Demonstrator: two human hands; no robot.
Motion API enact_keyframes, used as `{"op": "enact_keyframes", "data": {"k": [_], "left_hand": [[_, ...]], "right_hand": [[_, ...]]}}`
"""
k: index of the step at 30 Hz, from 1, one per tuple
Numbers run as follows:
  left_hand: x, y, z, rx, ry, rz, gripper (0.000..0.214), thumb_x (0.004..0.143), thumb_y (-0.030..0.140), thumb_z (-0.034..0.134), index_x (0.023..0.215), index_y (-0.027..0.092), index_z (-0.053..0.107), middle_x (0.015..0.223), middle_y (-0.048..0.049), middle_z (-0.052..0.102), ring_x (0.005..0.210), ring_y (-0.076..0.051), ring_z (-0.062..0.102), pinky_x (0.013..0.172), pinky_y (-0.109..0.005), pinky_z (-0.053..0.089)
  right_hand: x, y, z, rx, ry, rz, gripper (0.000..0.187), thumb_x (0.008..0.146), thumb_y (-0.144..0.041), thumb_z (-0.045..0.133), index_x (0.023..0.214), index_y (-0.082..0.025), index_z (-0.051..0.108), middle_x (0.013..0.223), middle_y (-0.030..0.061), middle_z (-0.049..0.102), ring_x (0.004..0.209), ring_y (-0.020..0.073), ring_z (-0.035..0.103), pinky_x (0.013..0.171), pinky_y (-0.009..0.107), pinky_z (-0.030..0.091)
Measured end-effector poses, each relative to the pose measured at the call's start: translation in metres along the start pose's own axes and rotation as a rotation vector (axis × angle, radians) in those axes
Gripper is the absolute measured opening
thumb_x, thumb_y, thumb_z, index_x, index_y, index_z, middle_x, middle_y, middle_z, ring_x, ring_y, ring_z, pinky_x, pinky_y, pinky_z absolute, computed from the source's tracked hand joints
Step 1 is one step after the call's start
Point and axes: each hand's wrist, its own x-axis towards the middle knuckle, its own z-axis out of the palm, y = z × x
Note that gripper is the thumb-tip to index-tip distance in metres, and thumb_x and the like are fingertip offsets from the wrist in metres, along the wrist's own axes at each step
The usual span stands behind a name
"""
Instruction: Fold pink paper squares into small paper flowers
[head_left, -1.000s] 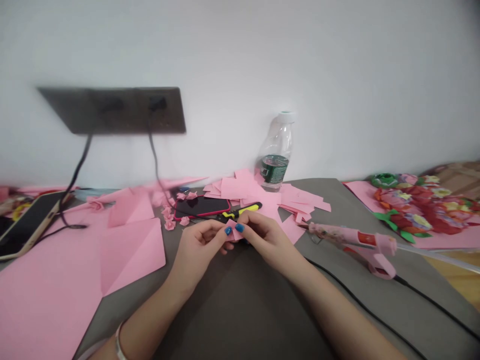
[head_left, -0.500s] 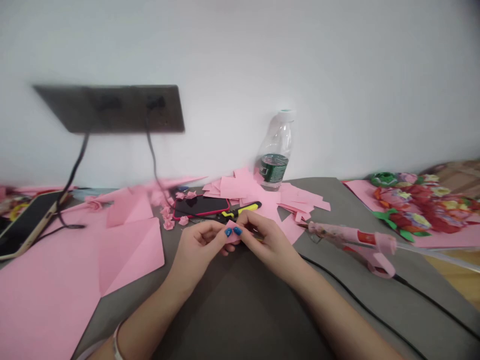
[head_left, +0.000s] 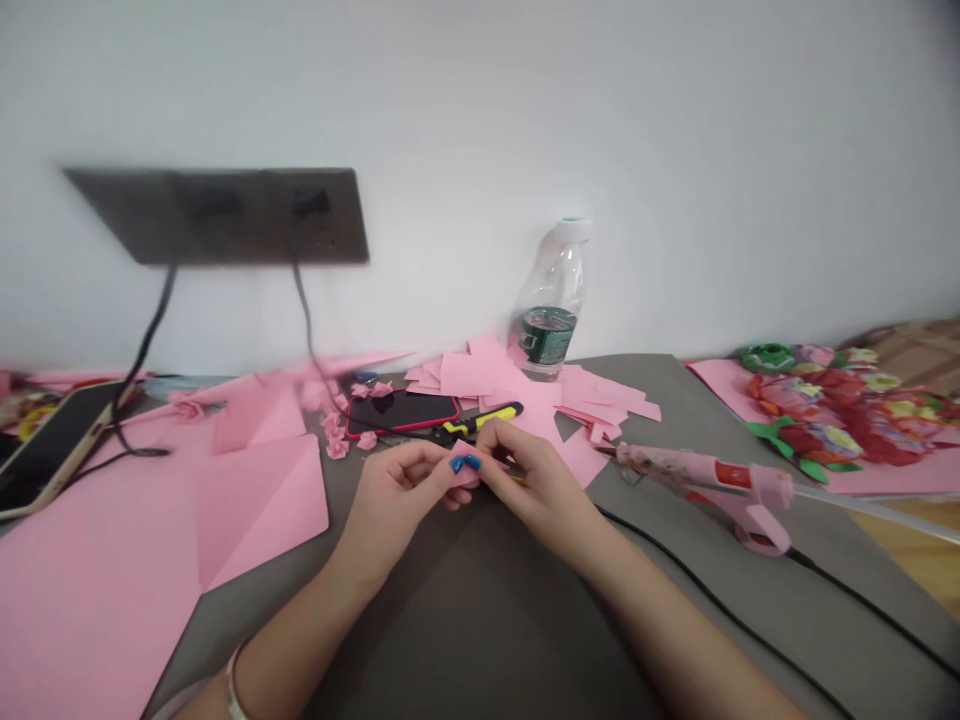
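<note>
Over the grey work mat [head_left: 465, 610], the left hand [head_left: 397, 500] and right hand [head_left: 534, 490] meet at centre, fingers closed and pinching a small folded piece of pink paper [head_left: 466, 479] between them. The paper sits at the fingertips, partly hidden, with two blue-painted nails [head_left: 465, 463] touching on top of it. Just beyond lie a yellow-and-black handled tool [head_left: 480, 420] and a red-edged smartphone [head_left: 401, 411]. A pink hot glue gun [head_left: 701, 480] rests rightward, well apart.
</note>
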Motion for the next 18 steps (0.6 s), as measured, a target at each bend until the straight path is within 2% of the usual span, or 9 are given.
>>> {"op": "enact_keyframes", "data": {"k": [8,13,18], "left_hand": [[0.0005,-0.0032,-0.0032,-0.004,-0.049,-0.017,0.019,0.076,0.034,0.078,0.080,0.015,0.076,0.071,-0.0034,0.076,0.061,-0.011,0.068,0.059,-0.017,0.054],[0.0017,-0.0019,-0.0018,-0.034,-0.035,-0.025,0.017,0.076,0.031,0.079,0.079,0.015,0.074,0.071,-0.0018,0.074,0.061,-0.009,0.065,0.059,-0.017,0.053],[0.0003,0.0004,0.0012,-0.029,-0.099,-0.038,0.023,0.078,0.035,0.075,0.074,0.015,0.066,0.068,-0.0005,0.069,0.065,-0.011,0.064,0.058,-0.019,0.053]], "right_hand": [[0.0001,0.0030,-0.0014,0.129,-0.026,0.065,0.030,0.097,-0.040,0.047,0.074,-0.020,0.046,0.070,-0.0018,0.047,0.064,0.0126,0.043,0.058,0.024,0.034],[-0.0011,0.0018,-0.0019,0.159,-0.066,0.052,0.022,0.098,-0.033,0.047,0.080,-0.019,0.049,0.073,-0.0016,0.050,0.066,0.0126,0.045,0.061,0.024,0.035],[-0.0019,-0.0004,-0.0035,0.146,-0.136,0.024,0.020,0.099,-0.028,0.045,0.080,-0.020,0.048,0.074,-0.0013,0.053,0.069,0.0130,0.050,0.063,0.024,0.037]]}}
